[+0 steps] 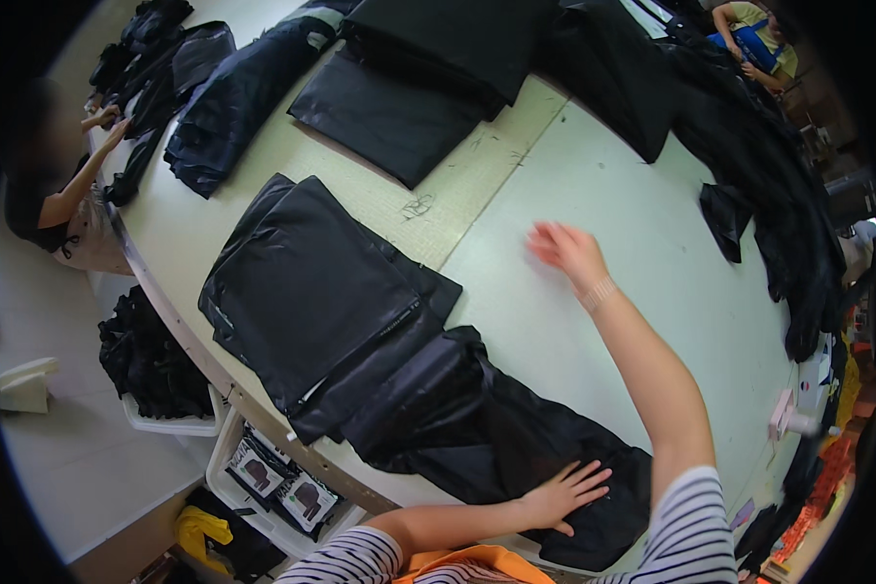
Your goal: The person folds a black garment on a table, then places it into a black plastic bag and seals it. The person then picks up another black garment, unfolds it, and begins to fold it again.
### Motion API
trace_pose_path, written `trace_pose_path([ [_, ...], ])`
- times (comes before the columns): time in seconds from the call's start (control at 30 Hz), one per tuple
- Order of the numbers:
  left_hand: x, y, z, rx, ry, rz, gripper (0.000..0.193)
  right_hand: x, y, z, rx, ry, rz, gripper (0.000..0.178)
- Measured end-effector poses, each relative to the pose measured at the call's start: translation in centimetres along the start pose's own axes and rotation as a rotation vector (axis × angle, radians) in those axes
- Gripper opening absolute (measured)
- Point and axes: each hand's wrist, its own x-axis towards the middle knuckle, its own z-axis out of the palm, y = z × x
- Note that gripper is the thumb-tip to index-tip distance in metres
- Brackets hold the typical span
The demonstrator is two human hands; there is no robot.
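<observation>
My left hand [565, 496] lies flat, fingers spread, on a piece of black cloth [438, 409] near the table's front edge. Its exact kind cannot be told. The cloth is crumpled and stretches left from my hand to a neat pile of flat, folded black pieces [311, 273], whose lower edge it meets. My right hand [568, 255] is raised over the bare pale part of the table [526, 311], to the right of the pile and apart from it. Motion blurs its fingertips, but the fingers look loosely extended and nothing shows in them. A clear band circles that wrist.
More black stacks [389, 117] and a long black heap [749, 146] line the far and right sides. Below the table's left edge stand a white bin of packaged goods [282, 487] and a tub of black cloth [151, 360]. A co-worker [58, 204] handles black cloth at the left.
</observation>
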Motion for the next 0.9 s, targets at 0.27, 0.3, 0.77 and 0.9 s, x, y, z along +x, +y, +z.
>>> trace_pose_path([
  [0.27, 1.0, -1.9, 7.3, -0.006, 0.202, 0.038, 0.106, 16.9, -6.3, 18.5, -0.125, 0.441, -0.009, 0.035],
  [0.3, 1.1, -1.9, 7.0, 0.014, 0.222, 0.016, 0.106, 15.7, -7.7, 18.9, -0.119, 0.4, 0.008, 0.032],
  [0.77, -0.3, -0.3, 1.0, 0.163, 0.074, -0.021, 0.103, -14.4, 3.9, -9.2, 0.803, 0.242, 0.24, 0.022],
  [0.9, 0.0, 0.4, 0.9, 0.254, 0.175, 0.009, 0.1, -32.0, 7.7, -16.4, 0.922, 0.224, 0.216, 0.052],
])
